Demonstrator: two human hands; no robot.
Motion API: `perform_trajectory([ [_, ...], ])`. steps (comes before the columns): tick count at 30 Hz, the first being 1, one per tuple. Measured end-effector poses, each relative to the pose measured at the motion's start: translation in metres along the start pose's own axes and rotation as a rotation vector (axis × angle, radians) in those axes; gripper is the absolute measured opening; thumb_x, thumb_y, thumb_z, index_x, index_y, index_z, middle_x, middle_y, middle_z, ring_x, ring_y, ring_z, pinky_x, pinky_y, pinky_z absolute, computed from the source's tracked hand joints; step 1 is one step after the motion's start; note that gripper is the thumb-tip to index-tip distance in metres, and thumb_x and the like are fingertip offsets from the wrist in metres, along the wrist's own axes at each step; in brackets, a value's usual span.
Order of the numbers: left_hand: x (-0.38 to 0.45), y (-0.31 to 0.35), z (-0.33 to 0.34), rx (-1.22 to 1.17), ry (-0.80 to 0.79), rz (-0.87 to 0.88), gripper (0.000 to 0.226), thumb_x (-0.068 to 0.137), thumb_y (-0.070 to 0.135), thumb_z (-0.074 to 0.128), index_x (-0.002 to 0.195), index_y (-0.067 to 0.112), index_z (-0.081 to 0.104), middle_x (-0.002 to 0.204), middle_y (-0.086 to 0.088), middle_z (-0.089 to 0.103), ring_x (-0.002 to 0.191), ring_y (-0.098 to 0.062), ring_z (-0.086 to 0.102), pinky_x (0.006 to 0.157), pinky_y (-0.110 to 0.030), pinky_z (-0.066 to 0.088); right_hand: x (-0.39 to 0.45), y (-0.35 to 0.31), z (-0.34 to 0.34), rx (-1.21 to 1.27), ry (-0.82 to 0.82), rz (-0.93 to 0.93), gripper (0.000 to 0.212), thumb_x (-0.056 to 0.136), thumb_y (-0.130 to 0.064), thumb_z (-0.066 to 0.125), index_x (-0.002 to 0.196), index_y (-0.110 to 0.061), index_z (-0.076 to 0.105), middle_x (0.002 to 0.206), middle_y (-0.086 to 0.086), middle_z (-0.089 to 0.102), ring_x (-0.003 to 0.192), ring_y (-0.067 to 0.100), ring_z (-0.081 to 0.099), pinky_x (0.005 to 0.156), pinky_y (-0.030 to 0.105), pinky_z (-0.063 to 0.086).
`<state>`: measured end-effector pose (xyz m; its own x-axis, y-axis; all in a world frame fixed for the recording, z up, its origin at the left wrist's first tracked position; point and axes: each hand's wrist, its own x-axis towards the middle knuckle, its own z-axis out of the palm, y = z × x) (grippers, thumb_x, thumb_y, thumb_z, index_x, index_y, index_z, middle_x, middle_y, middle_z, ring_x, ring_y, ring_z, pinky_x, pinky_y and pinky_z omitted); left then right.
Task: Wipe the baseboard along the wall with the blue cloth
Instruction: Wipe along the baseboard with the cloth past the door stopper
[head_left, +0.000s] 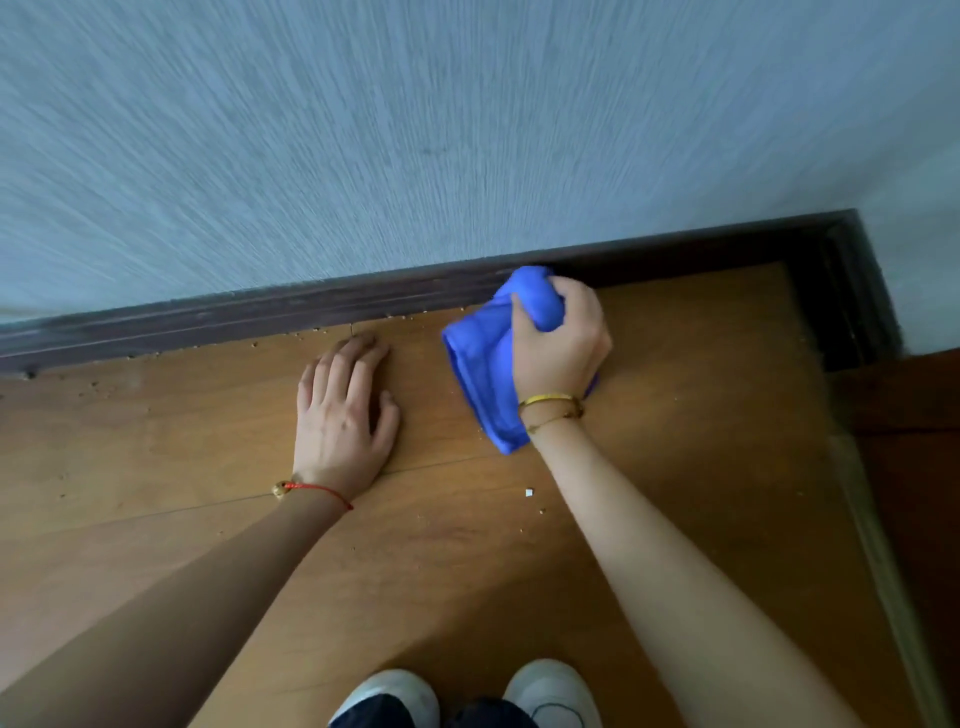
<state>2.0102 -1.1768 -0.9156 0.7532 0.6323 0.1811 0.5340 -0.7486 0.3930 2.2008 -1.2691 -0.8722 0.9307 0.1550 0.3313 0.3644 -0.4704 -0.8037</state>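
Observation:
A dark brown baseboard (291, 306) runs along the foot of the pale textured wall, from the left edge to a corner at the right. My right hand (563, 345) grips a bunched blue cloth (483, 364), whose top end presses against the baseboard while the rest hangs down over the floor. My left hand (343, 415) lies flat, palm down and fingers apart, on the wooden floor just in front of the baseboard, left of the cloth.
Crumbs and grit (322, 328) lie along the floor edge under the baseboard. A small white scrap (529, 492) sits on the floor. The baseboard turns a corner at the right (852, 291). My two white shoes (550, 691) show at the bottom.

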Motion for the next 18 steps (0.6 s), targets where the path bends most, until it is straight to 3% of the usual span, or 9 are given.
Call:
perform_trajectory([
  [3,-0.005,-0.006,-0.008,0.013,0.023,0.001,0.047,0.090,0.021,0.050,0.133,0.006,0.059,0.141,-0.015,0.057,0.128,-0.034,0.048,0.110,-0.053,0.038,-0.030,-0.023,0.024,0.040,-0.156,-0.055,0.013,0.070,-0.001,0.076,0.073,-0.005,0.064,0.073,0.009,0.063,0.073,0.029,0.059,0.068,0.027,0.041],
  [9,-0.029,-0.052,-0.037,0.100,-0.007,-0.069,0.048,0.095,0.025,0.047,0.139,0.006,0.056,0.145,-0.016,0.053,0.133,-0.039,0.046,0.112,-0.056,0.036,0.010,0.005,-0.009,-0.011,0.151,0.098,0.017,0.071,-0.008,0.076,0.085,-0.004,0.068,0.085,0.008,0.068,0.080,0.027,0.064,0.074,0.026,0.047],
  [11,-0.037,-0.060,-0.039,0.087,-0.024,-0.104,0.051,0.095,0.025,0.046,0.142,0.007,0.053,0.148,-0.016,0.050,0.136,-0.039,0.044,0.113,-0.056,0.035,0.005,-0.004,-0.006,-0.019,0.122,0.044,0.017,0.070,-0.005,0.076,0.084,-0.002,0.067,0.084,0.010,0.067,0.080,0.028,0.063,0.075,0.025,0.045],
  [15,-0.046,-0.065,-0.040,0.060,-0.041,-0.118,0.054,0.097,0.028,0.044,0.145,0.006,0.050,0.151,-0.016,0.047,0.139,-0.038,0.041,0.117,-0.054,0.029,-0.034,-0.038,0.025,0.023,-0.096,-0.120,0.014,0.068,0.005,0.074,0.075,-0.004,0.065,0.076,0.009,0.063,0.075,0.026,0.059,0.070,0.017,0.038],
  [18,-0.046,-0.065,-0.039,0.040,-0.027,-0.124,0.053,0.096,0.027,0.045,0.145,0.006,0.051,0.150,-0.016,0.048,0.139,-0.037,0.040,0.118,-0.053,0.028,-0.028,-0.034,0.022,0.031,-0.051,-0.084,0.013,0.069,0.001,0.076,0.076,-0.005,0.067,0.076,0.008,0.065,0.074,0.027,0.061,0.069,0.018,0.039],
])
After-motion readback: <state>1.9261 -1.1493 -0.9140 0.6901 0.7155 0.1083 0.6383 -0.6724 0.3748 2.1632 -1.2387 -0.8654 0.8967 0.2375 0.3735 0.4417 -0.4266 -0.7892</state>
